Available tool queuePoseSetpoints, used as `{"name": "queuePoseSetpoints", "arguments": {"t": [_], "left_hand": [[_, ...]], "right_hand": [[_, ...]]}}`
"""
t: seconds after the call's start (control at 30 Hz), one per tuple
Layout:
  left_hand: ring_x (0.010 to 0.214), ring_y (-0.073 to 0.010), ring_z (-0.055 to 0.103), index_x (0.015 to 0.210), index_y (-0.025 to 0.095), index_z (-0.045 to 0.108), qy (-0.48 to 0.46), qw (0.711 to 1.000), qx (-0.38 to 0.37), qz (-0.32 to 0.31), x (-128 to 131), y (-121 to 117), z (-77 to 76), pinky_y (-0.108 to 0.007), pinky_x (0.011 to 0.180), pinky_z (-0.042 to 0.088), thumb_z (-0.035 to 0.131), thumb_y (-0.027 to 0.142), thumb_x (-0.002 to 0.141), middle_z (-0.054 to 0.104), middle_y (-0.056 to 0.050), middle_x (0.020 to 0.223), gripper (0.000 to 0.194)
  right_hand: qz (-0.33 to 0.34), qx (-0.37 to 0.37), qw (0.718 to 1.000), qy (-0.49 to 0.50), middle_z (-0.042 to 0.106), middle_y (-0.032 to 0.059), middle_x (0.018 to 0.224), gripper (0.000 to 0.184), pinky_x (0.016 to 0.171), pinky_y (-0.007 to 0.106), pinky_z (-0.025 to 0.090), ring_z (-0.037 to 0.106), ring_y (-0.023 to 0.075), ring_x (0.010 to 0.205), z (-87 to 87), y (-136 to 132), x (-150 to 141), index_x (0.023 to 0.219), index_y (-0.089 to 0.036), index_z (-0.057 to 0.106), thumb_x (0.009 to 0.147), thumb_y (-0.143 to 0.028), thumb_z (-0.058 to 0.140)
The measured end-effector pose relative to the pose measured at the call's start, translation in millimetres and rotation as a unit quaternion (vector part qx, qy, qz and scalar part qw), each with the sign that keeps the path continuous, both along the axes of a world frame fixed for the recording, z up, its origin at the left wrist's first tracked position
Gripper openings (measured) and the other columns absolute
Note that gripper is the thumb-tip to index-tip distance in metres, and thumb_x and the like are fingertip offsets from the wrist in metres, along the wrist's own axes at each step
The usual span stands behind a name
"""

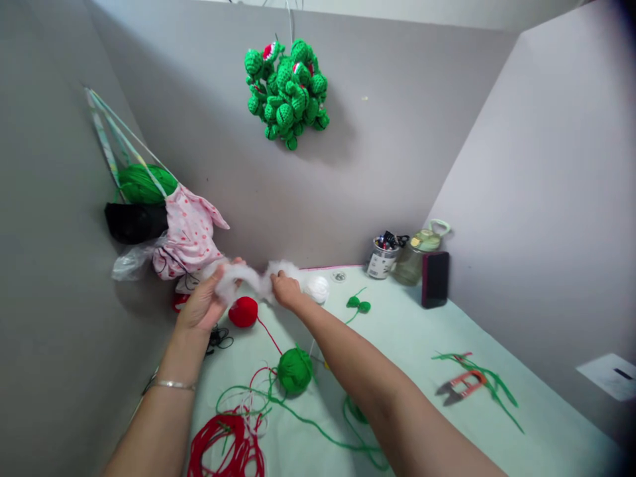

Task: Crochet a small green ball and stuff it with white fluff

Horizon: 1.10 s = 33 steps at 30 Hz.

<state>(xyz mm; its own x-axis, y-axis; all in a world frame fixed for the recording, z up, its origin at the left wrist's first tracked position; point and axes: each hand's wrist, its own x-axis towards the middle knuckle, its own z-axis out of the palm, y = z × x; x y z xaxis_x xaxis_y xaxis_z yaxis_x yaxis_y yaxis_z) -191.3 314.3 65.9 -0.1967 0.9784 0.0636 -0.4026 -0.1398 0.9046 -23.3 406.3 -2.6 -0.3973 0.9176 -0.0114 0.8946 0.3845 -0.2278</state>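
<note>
Head view: left hand (205,302) holds, right hand (287,289) pinches white stuffing (256,281) strung between them near the red yarn ball (243,312); I judge it's being teased apart, calling next for gentle pulling.

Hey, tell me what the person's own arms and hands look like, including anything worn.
The left hand and right hand wear no gloves. A thin, shiny silver-coloured band-like bracelet circles the left arm near the wrist. The right arm shows no bracelet, and neither shows a sleeve.

Readable text — none | can label (381,266) — too small | round tabletop mark (338,277), illegible
</note>
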Motion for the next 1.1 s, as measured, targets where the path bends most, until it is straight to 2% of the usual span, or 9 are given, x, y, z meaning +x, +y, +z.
{"name": "queuePoseSetpoints", "arguments": {"t": [0.23,0.33,0.43,0.5,0.6,0.73,0.8,0.93,1.1], "left_hand": [[0.083,-0.0182,0.076,0.084,0.021,0.066,-0.182,0.983,0.017,0.027,24,-61,37.5,-0.030,0.079,0.068,0.043,0.007,0.099,0.076,-0.003,0.083,0.031],[0.049,-0.0093,0.058,0.068,0.022,0.055,-0.219,0.975,-0.007,0.024,36,-74,40.5,-0.016,0.055,0.060,0.036,0.004,0.102,0.051,0.004,0.053,0.044],[0.042,-0.0061,0.048,0.076,0.020,0.060,-0.239,0.970,-0.040,0.021,57,-84,34.7,-0.010,0.046,0.049,0.028,0.020,0.111,0.044,0.006,0.054,0.048],[0.048,-0.0075,0.053,0.096,0.020,0.068,-0.230,0.971,-0.059,0.012,80,-94,27.3,-0.013,0.049,0.052,0.034,0.040,0.111,0.051,0.005,0.059,0.043],[0.078,-0.0135,0.070,0.121,0.028,0.070,-0.057,0.997,-0.040,-0.036,122,-113,11.3,-0.021,0.066,0.060,0.021,0.060,0.108,0.072,-0.001,0.091,0.060],[0.115,-0.0219,0.069,0.123,0.031,0.074,0.029,0.995,-0.029,-0.089,167,-137,-14.9,-0.031,0.093,0.060,0.049,0.048,0.105,0.073,-0.004,0.124,0.035],[0.137,-0.0234,0.056,0.124,0.032,0.074,0.166,0.981,0.071,-0.066,175,-141,-24.7,-0.037,0.116,0.046,0.053,0.035,0.104,0.060,-0.003,0.146,0.029],[0.113,-0.0221,0.066,0.099,0.028,0.081,0.246,0.953,0.163,-0.074,160,-133,-30.7,-0.033,0.098,0.056,0.060,0.018,0.095,0.070,-0.005,0.115,0.023],[0.054,-0.0118,0.046,0.102,0.028,0.074,0.106,0.992,0.006,-0.069,122,-118,-25.2,-0.020,0.048,0.039,0.059,0.014,0.084,0.053,0.004,0.064,0.026]], "right_hand": [[0.023,0.000,0.999,0.049,0.065,0.0110,0.132,0.036,0.093,0.047,0.060,0.068,0.0257,0.111,48.1,-26,8,0.131,-0.018,0.062,0.100,-0.035,0.066],[0.046,0.025,0.992,0.112,0.053,0.0156,0.148,0.048,0.100,0.047,0.055,0.066,0.0259,0.118,74.4,-62,20,0.148,-0.020,0.045,0.103,-0.028,0.060],[0.100,0.027,0.973,0.206,0.059,0.0052,0.138,0.044,0.097,0.031,0.054,0.066,0.0146,0.107,87.2,-117,39,0.149,-0.028,0.037,0.109,-0.043,0.047],[0.199,-0.053,0.898,0.388,0.068,0.0010,0.105,0.030,0.081,0.027,0.055,0.066,0.0131,0.085,85.3,-155,52,0.125,-0.021,0.053,0.104,-0.042,0.056],[0.126,-0.082,0.837,0.526,0.058,-0.0042,0.080,0.008,0.061,0.022,0.048,0.054,0.0095,0.064,72.2,-194,75,0.089,-0.021,0.058,0.092,-0.023,0.065],[0.001,-0.171,0.759,0.628,0.059,-0.0058,0.067,0.007,0.056,0.023,0.050,0.057,0.0102,0.056,62.9,-208,108,0.080,-0.020,0.060,0.083,-0.014,0.063],[-0.032,-0.182,0.741,0.645,0.068,-0.0023,0.076,0.005,0.070,0.026,0.056,0.064,0.0121,0.070,66.2,-209,127,0.083,-0.018,0.067,0.085,-0.015,0.064],[0.007,-0.249,0.787,0.564,0.077,0.0036,0.098,0.020,0.088,0.035,0.057,0.072,0.0175,0.090,70.2,-218,168,0.114,-0.021,0.072,0.096,-0.026,0.063],[-0.010,-0.145,0.947,0.285,0.073,0.0049,0.105,0.024,0.080,0.035,0.052,0.069,0.0193,0.089,50.8,-231,202,0.121,-0.028,0.068,0.099,-0.024,0.061]]}}
